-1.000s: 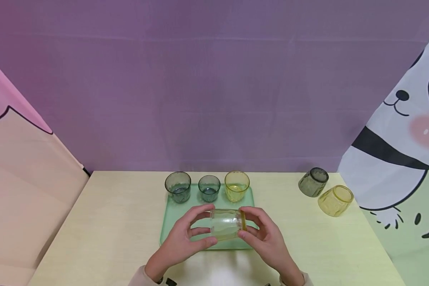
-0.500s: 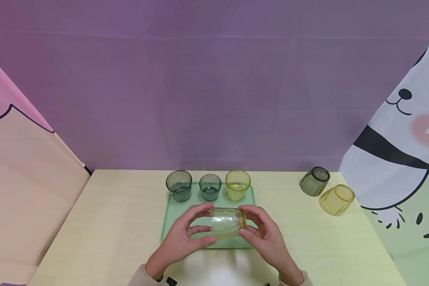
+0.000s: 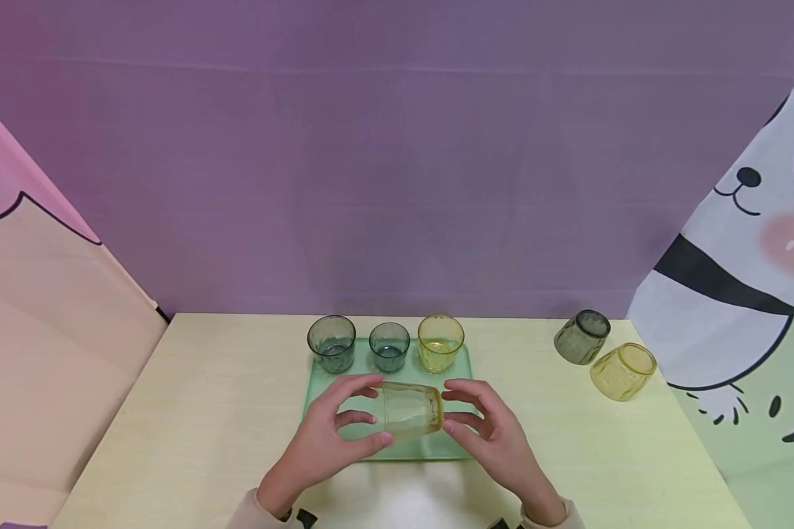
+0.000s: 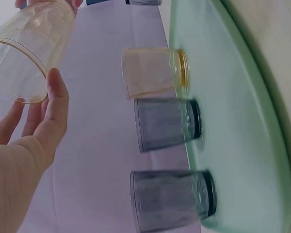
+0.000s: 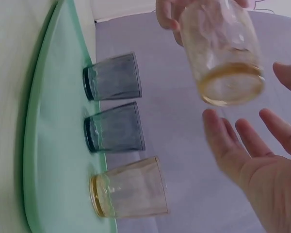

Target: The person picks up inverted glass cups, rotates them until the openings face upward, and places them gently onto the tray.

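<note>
My left hand [image 3: 331, 433] holds a pale yellow drinking glass [image 3: 410, 411] by its rim end, thumb on the near side and fingers on the far side. The glass lies sideways in the air over a green tray [image 3: 430, 450], its amber base toward the right. My right hand [image 3: 496, 441] is beside that base with its fingers spread; the right wrist view shows a gap between the fingertips [image 5: 210, 116] and the base. Upright along the tray's back stand a dark grey glass [image 3: 331, 347], a smaller grey glass [image 3: 389, 349] and a yellow glass [image 3: 440, 345].
At the table's back right, a dark grey glass [image 3: 581, 338] and a yellow glass [image 3: 623, 372] stand upside down close together. A purple cloth [image 3: 397, 184] hangs behind the light wooden table [image 3: 225, 397]. Printed cloths hang at both sides.
My right fingers have come off the glass's base, where they gripped it before. The left hand has shifted slightly left with the glass, which has turned a little.
</note>
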Available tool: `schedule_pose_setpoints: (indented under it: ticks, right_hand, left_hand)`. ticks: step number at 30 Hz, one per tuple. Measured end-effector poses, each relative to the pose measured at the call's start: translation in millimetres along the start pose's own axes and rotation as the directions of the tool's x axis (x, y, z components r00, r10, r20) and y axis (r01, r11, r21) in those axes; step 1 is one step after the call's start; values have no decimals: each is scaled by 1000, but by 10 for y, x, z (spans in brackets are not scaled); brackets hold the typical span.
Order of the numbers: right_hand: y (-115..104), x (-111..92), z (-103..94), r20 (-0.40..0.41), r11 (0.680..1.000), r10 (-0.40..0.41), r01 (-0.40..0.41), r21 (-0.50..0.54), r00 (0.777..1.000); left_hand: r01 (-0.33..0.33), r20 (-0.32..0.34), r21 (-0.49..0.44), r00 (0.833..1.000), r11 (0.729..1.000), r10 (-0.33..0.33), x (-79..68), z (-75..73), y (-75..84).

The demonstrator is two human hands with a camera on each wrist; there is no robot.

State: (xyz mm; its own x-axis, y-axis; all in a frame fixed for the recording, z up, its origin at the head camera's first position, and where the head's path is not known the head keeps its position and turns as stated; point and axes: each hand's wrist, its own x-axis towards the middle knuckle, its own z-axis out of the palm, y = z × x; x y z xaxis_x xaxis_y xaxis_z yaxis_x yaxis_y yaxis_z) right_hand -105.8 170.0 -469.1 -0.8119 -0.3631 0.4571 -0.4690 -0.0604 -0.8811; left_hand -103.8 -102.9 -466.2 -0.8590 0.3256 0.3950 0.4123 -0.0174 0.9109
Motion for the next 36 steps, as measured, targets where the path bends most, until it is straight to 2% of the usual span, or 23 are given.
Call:
schedule_pose_setpoints:
  ticks: [6, 11, 18, 25, 30, 32, 36]
  right_hand:
    - [-2, 5, -80, -21, 987, -48, 45, -154, 999]
    - [22, 0, -180, -46, 964, -37, 23, -265, 998]
    - [-45, 28, -258, -76, 907, -64, 26, -421, 995]
    - [-14, 11, -444, -89, 848, -52, -3, -530, 995]
    - [21, -9, -640, -107, 793, -43, -31, -608, 993]
    - [29, -15, -708, -116, 767, -40, -43, -640, 992]
    - [54, -43, -823, -145, 739, 0, -97, -666, 989]
  left_hand:
    - [78, -56, 164, 996, 983, -70, -14, -100, 15]
    - [130, -87, 329, 990, 935, -107, -13, -171, 0]
    - [174, -144, 539, 983, 824, -113, -12, -230, -23]
    - [155, -158, 701, 986, 696, -60, 18, -269, -44]
    - [201, -178, 763, 979, 614, -100, 25, -304, -90]
    - [223, -187, 776, 975, 590, -122, 31, -320, -115]
    - [246, -197, 798, 969, 549, -147, 47, -349, -162]
